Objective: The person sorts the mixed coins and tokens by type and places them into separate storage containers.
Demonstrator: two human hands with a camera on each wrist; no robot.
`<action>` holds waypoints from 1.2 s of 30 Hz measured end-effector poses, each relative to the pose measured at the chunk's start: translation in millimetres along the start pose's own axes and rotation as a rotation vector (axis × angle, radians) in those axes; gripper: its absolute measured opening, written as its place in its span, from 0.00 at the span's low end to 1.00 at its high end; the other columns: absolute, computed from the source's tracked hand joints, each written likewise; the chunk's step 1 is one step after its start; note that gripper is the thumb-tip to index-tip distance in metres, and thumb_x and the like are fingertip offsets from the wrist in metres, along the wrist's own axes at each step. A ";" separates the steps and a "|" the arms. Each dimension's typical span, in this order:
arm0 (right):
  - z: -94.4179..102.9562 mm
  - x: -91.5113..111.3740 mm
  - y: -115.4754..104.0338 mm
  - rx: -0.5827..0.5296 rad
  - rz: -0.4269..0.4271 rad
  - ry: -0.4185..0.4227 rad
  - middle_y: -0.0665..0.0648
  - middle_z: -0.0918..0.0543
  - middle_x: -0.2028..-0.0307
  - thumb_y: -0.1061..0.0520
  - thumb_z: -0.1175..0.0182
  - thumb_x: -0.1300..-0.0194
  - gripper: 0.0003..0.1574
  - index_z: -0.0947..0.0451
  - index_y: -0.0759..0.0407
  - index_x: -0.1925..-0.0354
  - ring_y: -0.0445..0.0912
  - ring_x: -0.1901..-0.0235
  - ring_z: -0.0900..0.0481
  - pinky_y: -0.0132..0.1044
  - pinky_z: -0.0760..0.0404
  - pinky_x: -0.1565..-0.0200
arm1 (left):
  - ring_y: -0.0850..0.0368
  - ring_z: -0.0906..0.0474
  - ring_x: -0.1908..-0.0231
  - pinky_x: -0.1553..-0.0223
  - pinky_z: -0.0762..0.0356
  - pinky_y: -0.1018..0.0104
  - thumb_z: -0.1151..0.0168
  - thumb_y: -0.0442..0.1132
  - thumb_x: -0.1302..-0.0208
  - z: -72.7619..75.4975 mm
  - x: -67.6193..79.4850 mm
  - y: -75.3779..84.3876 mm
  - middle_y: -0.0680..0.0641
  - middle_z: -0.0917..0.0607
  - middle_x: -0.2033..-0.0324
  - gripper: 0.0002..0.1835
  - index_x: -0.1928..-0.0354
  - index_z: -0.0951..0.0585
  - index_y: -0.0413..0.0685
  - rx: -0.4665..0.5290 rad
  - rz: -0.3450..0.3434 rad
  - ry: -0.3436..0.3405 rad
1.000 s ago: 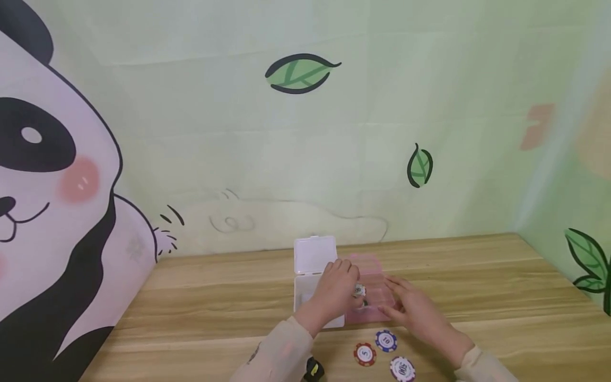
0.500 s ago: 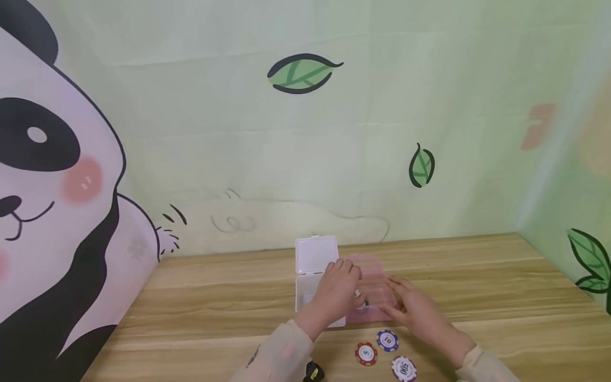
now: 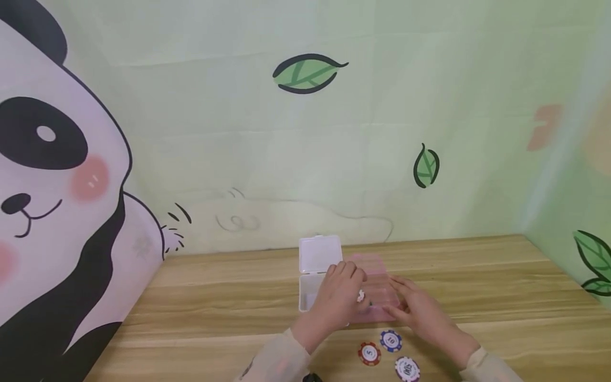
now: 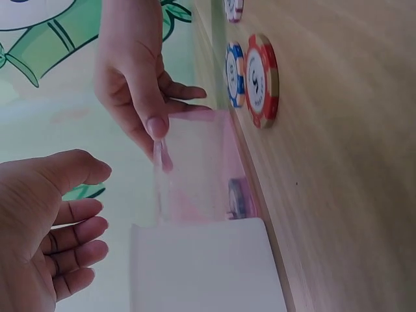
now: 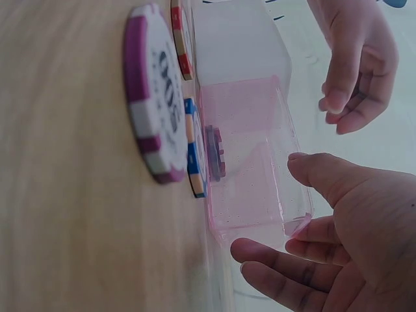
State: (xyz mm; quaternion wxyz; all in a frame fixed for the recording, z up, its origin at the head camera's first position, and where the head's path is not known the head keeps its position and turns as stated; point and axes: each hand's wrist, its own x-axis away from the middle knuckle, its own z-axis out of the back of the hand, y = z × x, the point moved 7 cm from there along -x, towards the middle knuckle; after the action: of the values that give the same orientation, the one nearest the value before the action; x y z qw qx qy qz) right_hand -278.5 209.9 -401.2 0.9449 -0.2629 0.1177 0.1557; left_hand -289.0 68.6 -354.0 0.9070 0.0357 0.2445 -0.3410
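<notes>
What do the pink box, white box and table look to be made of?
Pink box: likely glossy, see-through plastic; a chip shows through its side.
White box: probably plastic too, smooth and mostly opaque, with a thin hinged lid.
Table: wood or wood-look laminate, fairly matte; streaky grain shows, but doesn't settle which.

red chip (image 3: 369, 354): "5" | blue chip (image 3: 391, 341): "10" | purple chip (image 3: 407, 369): "500" | smaller print on chips: illegible

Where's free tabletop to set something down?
Free: wooden tabletop between white box and panda print; also from right hand to right-side backdrop. Crowded: around pink box, with left hand close by, and just in front: red poker chip, blue poker chip, purple poker chip.
</notes>
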 end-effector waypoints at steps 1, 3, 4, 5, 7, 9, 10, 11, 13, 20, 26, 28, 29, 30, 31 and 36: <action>0.5 0.0 -0.2 0.002 0.001 0.005 0.70 0.29 0.36 0.51 0.34 0.41 0.40 0.33 0.72 0.38 0.31 0.74 0.28 0.25 0.24 0.70 | 0.60 0.28 0.59 0.55 0.31 0.69 0.32 0.51 0.46 1.3 1.0 0.9 0.55 0.22 0.63 0.17 0.58 0.22 0.52 0.004 -0.001 0.000; 0.9 0.2 -0.5 0.004 0.004 0.012 0.70 0.29 0.37 0.51 0.34 0.41 0.40 0.33 0.72 0.38 0.31 0.74 0.28 0.25 0.23 0.69 | 0.60 0.28 0.59 0.56 0.31 0.70 0.32 0.51 0.46 4.0 3.1 3.0 0.55 0.22 0.62 0.18 0.58 0.22 0.52 0.007 -0.007 -0.001; 0.9 0.2 -0.8 0.002 0.010 0.014 0.70 0.29 0.37 0.51 0.34 0.42 0.40 0.33 0.73 0.38 0.31 0.74 0.28 0.25 0.23 0.69 | 0.60 0.29 0.59 0.56 0.31 0.70 0.32 0.52 0.46 5.3 4.0 4.2 0.55 0.22 0.62 0.18 0.58 0.22 0.52 0.005 -0.012 0.000; 1.0 0.0 -1.0 0.002 0.017 0.018 0.70 0.29 0.37 0.51 0.34 0.42 0.40 0.32 0.74 0.39 0.31 0.74 0.28 0.25 0.23 0.69 | 0.61 0.29 0.59 0.57 0.31 0.70 0.32 0.52 0.46 6.7 4.8 5.3 0.55 0.22 0.63 0.18 0.58 0.22 0.52 0.003 -0.017 0.001; 0.5 0.2 -0.8 -0.001 0.022 0.019 0.71 0.29 0.37 0.51 0.34 0.42 0.40 0.32 0.74 0.39 0.30 0.74 0.28 0.25 0.23 0.69 | 0.61 0.29 0.60 0.57 0.32 0.71 0.32 0.52 0.47 9.4 6.5 8.0 0.56 0.22 0.63 0.18 0.58 0.22 0.52 0.000 -0.029 0.004; 0.0 0.1 -0.1 0.000 0.026 0.019 0.71 0.29 0.37 0.52 0.34 0.42 0.40 0.32 0.74 0.39 0.30 0.74 0.28 0.26 0.23 0.69 | 0.61 0.29 0.60 0.57 0.31 0.71 0.32 0.52 0.47 12.0 8.2 10.7 0.56 0.22 0.63 0.18 0.58 0.22 0.52 -0.006 -0.042 0.016; -0.3 0.0 0.3 0.002 0.026 0.019 0.71 0.29 0.37 0.52 0.34 0.41 0.40 0.32 0.74 0.39 0.30 0.74 0.28 0.26 0.23 0.69 | 0.61 0.28 0.60 0.57 0.31 0.71 0.32 0.52 0.47 13.0 9.2 11.9 0.56 0.22 0.63 0.18 0.59 0.22 0.52 -0.009 -0.049 0.027; -0.5 0.0 0.6 0.002 0.021 0.017 0.70 0.29 0.37 0.52 0.34 0.41 0.40 0.33 0.74 0.39 0.30 0.74 0.28 0.25 0.23 0.69 | 0.62 0.29 0.61 0.57 0.31 0.72 0.32 0.52 0.47 14.2 10.4 13.2 0.56 0.22 0.64 0.18 0.59 0.22 0.52 -0.009 -0.055 0.037; -0.8 0.2 0.6 0.006 0.022 0.015 0.70 0.29 0.37 0.52 0.34 0.41 0.40 0.32 0.73 0.39 0.30 0.74 0.28 0.25 0.23 0.69 | 0.62 0.29 0.61 0.58 0.31 0.72 0.31 0.52 0.48 17.5 13.0 16.0 0.56 0.22 0.65 0.17 0.61 0.21 0.52 -0.014 -0.070 0.070; 0.1 0.6 -0.8 0.007 0.019 0.017 0.70 0.29 0.37 0.51 0.34 0.41 0.40 0.33 0.73 0.38 0.29 0.76 0.31 0.26 0.25 0.71 | 0.63 0.28 0.63 0.61 0.33 0.73 0.30 0.54 0.51 22.1 24.2 26.5 0.57 0.23 0.67 0.18 0.63 0.22 0.53 -0.039 -0.128 0.119; 0.0 -0.2 -0.4 0.020 0.019 0.013 0.70 0.29 0.37 0.50 0.34 0.40 0.40 0.32 0.73 0.38 0.29 0.75 0.30 0.26 0.24 0.70 | 0.63 0.27 0.60 0.59 0.33 0.73 0.30 0.57 0.51 16.5 34.5 35.0 0.57 0.22 0.64 0.20 0.62 0.23 0.55 -0.030 -0.158 0.091; -0.2 -0.4 -0.8 0.029 0.020 0.010 0.70 0.29 0.37 0.50 0.34 0.40 0.40 0.32 0.73 0.39 0.29 0.75 0.30 0.27 0.24 0.70 | 0.63 0.28 0.60 0.60 0.34 0.73 0.30 0.57 0.51 15.0 37.9 37.2 0.58 0.23 0.65 0.20 0.63 0.23 0.55 -0.026 -0.166 0.093; -0.3 -0.5 -0.8 0.032 0.019 0.009 0.70 0.29 0.37 0.50 0.34 0.40 0.39 0.32 0.73 0.39 0.29 0.75 0.30 0.27 0.23 0.69 | 0.63 0.28 0.60 0.61 0.34 0.74 0.30 0.57 0.51 14.4 39.6 38.1 0.58 0.23 0.65 0.20 0.63 0.23 0.55 -0.023 -0.170 0.095; -0.3 -0.7 -1.0 0.031 0.018 0.008 0.69 0.29 0.37 0.50 0.34 0.40 0.39 0.32 0.73 0.39 0.29 0.76 0.30 0.27 0.23 0.69 | 0.63 0.28 0.61 0.61 0.34 0.74 0.30 0.57 0.52 13.7 41.2 38.9 0.58 0.23 0.66 0.20 0.63 0.23 0.55 -0.018 -0.173 0.096; -0.4 -0.8 -1.0 0.030 0.016 0.008 0.69 0.29 0.37 0.50 0.34 0.40 0.39 0.32 0.73 0.39 0.29 0.76 0.30 0.27 0.23 0.69 | 0.63 0.28 0.61 0.61 0.34 0.74 0.29 0.56 0.52 12.9 42.8 39.6 0.58 0.23 0.66 0.20 0.64 0.23 0.54 -0.009 -0.177 0.097; 0.2 -0.2 -1.7 0.018 0.020 0.008 0.69 0.29 0.37 0.51 0.34 0.40 0.39 0.32 0.73 0.39 0.27 0.77 0.32 0.27 0.24 0.70 | 0.63 0.29 0.62 0.62 0.36 0.74 0.29 0.55 0.53 7.8 48.4 40.5 0.58 0.25 0.67 0.19 0.64 0.23 0.54 0.045 -0.169 0.074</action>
State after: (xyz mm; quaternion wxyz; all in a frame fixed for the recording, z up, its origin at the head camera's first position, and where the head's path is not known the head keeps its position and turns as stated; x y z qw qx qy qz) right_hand -278.1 208.6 -400.2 0.9451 -0.2538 0.1255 0.1630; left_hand -228.6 68.7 -374.0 0.8642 0.0480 0.2724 -0.4202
